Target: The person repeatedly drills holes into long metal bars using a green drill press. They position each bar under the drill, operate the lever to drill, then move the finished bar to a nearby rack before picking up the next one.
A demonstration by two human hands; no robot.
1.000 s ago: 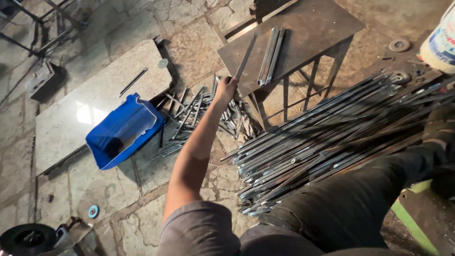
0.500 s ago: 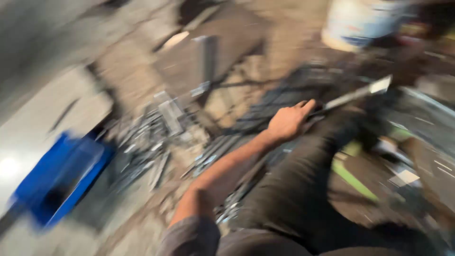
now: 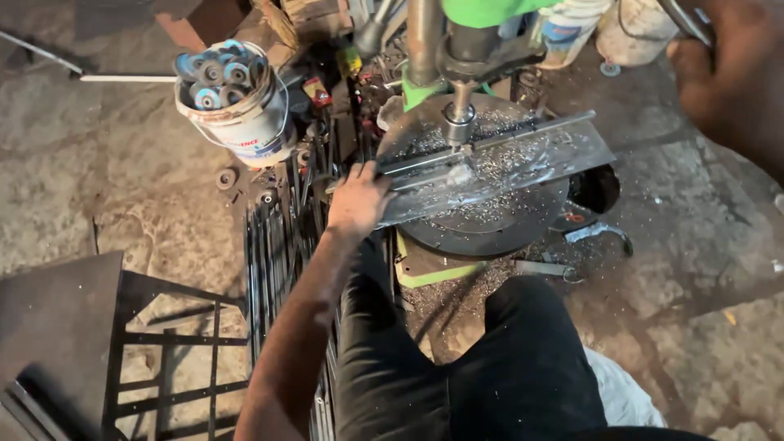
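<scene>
My left hand (image 3: pixel 358 202) grips the near end of a long flat steel strip (image 3: pixel 523 132). The strip lies across a shiny metal plate (image 3: pixel 531 167) on the round table (image 3: pixel 490 229) of a green drill press. The drill chuck (image 3: pixel 457 122) stands right over the strip, with metal shavings scattered around it. My right hand (image 3: pixel 727 77), large and blurred at the upper right, is closed around the press's metal lever (image 3: pixel 684 18). My black-trousered legs fill the bottom middle.
A white bucket of grinding discs (image 3: pixel 237 102) stands upper left. A bundle of long steel rods (image 3: pixel 278 245) lies on the stone floor beside my left arm. A black metal frame (image 3: pixel 163 343) sits lower left. White buckets (image 3: pixel 629 33) stand behind the press.
The view has swung from a small metal table and blue bin to the drill press. My left hand carried the steel strip over and laid it under the chuck.
</scene>
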